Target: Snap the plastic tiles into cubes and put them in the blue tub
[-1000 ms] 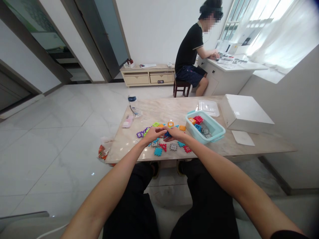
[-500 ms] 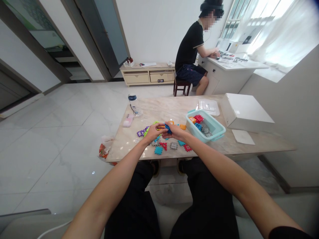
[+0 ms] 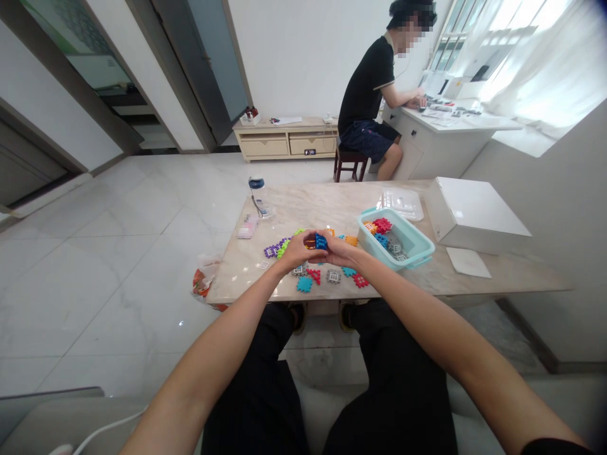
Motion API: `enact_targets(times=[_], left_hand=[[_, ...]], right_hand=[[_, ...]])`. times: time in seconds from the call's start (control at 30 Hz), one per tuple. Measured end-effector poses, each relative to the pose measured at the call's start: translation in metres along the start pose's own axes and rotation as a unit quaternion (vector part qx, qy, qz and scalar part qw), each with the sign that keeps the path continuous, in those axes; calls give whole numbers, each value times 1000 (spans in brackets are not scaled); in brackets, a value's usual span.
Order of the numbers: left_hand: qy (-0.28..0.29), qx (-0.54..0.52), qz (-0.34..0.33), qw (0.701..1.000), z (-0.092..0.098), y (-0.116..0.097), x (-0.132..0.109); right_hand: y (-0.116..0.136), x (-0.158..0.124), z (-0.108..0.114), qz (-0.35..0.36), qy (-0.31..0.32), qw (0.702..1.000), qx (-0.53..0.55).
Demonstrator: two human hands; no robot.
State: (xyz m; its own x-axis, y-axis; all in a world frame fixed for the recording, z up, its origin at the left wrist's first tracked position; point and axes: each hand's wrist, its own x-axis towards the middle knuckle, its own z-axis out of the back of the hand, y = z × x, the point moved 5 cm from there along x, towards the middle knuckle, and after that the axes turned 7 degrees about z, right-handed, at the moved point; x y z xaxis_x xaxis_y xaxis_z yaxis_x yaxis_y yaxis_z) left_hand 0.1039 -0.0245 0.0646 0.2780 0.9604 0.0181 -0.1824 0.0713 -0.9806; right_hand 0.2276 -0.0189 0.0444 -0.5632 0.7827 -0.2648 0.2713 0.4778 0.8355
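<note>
Between my two hands, just above the table, are blue interlocking building tiles [image 3: 321,241], seen edge-on as a small stack or joined piece. My left hand [image 3: 300,248] curls round their left side, thumb and fingers closed on them. From the right, my right hand [image 3: 337,250] grips the same blue tiles. Something orange shows between the fingers of my left hand, too small to make out. Around my hands lie purple tiles [image 3: 272,251], a teal tile [image 3: 304,284], a red triangular piece [image 3: 313,275], a grey window tile [image 3: 334,276] and a red tile [image 3: 360,280].
A light-blue bin [image 3: 412,256] holding several tiles stands to the right, with a clear lid [image 3: 403,203] behind it. Further right is a white box [image 3: 478,208]. A bottle [image 3: 257,193] stands at the back left. Beyond the table, a person [image 3: 367,95] sits at a white desk.
The blue tiles have turned in my hands, so their layered edge faces me more. My left hand has closed more tightly round them. The whole view has shifted slightly.
</note>
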Motion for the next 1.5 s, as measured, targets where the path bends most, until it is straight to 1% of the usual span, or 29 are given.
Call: enact_targets(times=[0.07, 0.17, 0.3, 0.43, 0.53, 0.67, 0.83, 0.9, 0.97, 1.1, 1.3, 1.4, 1.5], left_hand=[[2, 12, 0, 1000, 1, -2, -1], [0, 29, -4, 1000, 3, -3, -2], [-29, 37, -21, 999, 8, -1, 0], [-37, 64, -28, 997, 10, 1, 0], [-45, 98, -28, 994, 12, 1, -1], [-44, 101, -28, 994, 12, 2, -3], [-31, 117, -47, 991, 9, 0, -3], [-28, 134, -55, 989, 9, -1, -3], [-40, 151, -65, 986, 12, -4, -3], [-62, 161, -81, 982, 18, -9, -2], [-32, 161, -64, 984, 15, -7, -3], [-32, 174, -60, 982, 13, -8, -5], [-39, 193, -63, 979, 11, -10, -6]], right_hand=[[-1, -1, -2, -8, 8, 1000, -6], [-1, -2, -2, -12, 2, 1000, -7], [1, 0, -1, 7, -6, 1000, 2], [1, 1, 2, 13, 9, 1000, 14], [1, -1, 5, 8, 1, 1000, 16], [5, -4, 6, 23, -8, 1000, 14], [11, -6, 5, 54, 27, 998, -3], [10, -7, 5, 48, 37, 998, 4], [9, -7, 5, 36, 40, 998, 24], [9, -6, 8, 16, 28, 998, 49], [5, -6, 19, 22, 25, 999, -1], [3, -6, 22, 22, 34, 999, -12], [3, -6, 20, 18, 54, 998, -2]])
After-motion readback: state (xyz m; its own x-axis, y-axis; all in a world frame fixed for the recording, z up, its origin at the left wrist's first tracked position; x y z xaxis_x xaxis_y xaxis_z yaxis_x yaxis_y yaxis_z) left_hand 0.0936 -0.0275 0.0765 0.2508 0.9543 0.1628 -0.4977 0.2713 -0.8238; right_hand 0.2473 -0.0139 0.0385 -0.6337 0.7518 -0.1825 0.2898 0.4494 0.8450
